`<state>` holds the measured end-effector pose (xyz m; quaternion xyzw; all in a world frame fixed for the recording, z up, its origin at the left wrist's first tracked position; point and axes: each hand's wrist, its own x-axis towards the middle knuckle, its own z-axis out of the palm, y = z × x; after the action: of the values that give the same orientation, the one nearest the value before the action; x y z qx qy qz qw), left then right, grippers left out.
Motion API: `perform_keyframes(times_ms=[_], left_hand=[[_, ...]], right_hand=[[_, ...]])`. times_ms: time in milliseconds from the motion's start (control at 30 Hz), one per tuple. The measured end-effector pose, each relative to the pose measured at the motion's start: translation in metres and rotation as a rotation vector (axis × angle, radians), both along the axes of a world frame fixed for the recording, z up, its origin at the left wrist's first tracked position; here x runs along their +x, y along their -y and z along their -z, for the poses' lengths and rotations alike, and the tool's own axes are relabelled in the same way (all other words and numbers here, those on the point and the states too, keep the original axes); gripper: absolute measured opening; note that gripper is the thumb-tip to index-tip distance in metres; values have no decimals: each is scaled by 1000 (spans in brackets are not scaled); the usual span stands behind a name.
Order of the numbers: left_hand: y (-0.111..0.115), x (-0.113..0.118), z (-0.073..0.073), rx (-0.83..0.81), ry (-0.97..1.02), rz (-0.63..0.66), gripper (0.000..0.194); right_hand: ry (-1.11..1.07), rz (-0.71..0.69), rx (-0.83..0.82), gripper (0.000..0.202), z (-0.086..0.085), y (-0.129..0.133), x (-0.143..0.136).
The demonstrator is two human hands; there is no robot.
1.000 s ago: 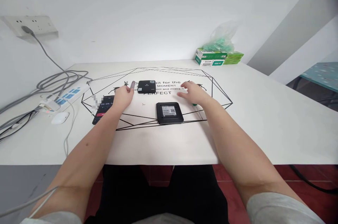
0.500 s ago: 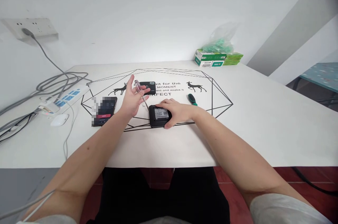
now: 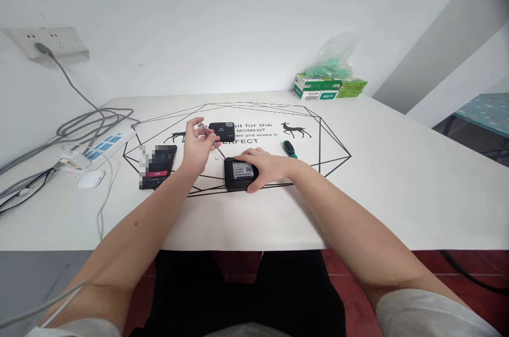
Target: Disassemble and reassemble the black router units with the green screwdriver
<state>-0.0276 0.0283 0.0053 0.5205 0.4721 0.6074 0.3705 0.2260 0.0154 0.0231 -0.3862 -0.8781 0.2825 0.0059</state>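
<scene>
My left hand (image 3: 198, 146) grips the clear handle of a screwdriver (image 3: 204, 131), its fingers curled round it. The metal shaft slants down to the right, and its tip meets the far left corner of a black box-shaped device (image 3: 237, 184). A white printed label (image 3: 243, 169) faces up on the device. Over the device's right side lies my right hand (image 3: 268, 167), fingers along the far edge and thumb at the near edge, gripping it on the table. Just behind the screwdriver rests a flat black cover-like piece (image 3: 224, 131).
A green-and-black screwdriver handle (image 3: 289, 149) lies right of my right hand. On the left are a phone (image 3: 159, 166), a white mouse-like object (image 3: 91, 179), a power strip (image 3: 105, 147) and coiled cables. Green-and-white boxes (image 3: 317, 88) with a plastic bag stand at the back right.
My left hand's fingers have closed further round the screwdriver handle, and the screwdriver leans over more to the left. My right hand and the device have stayed put.
</scene>
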Motion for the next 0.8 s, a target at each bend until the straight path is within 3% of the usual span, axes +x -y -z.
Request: perform_keyframes(times_ms=[333,567,667,800], left_hand=[[7,0,-8,18,-37,72,55],[20,0,-9,177,-290,117,53],[18,2,-8,135,-183,51,50],[10,-1,-11,-73,69,-52,46]], right_hand=[[6,-1,-3,118,-1,1,0],[1,-4,-2,118,-1,2,0],[-16,-3,-1,118,0,0,-1],[-60,-13,7,119,4,-5,1]])
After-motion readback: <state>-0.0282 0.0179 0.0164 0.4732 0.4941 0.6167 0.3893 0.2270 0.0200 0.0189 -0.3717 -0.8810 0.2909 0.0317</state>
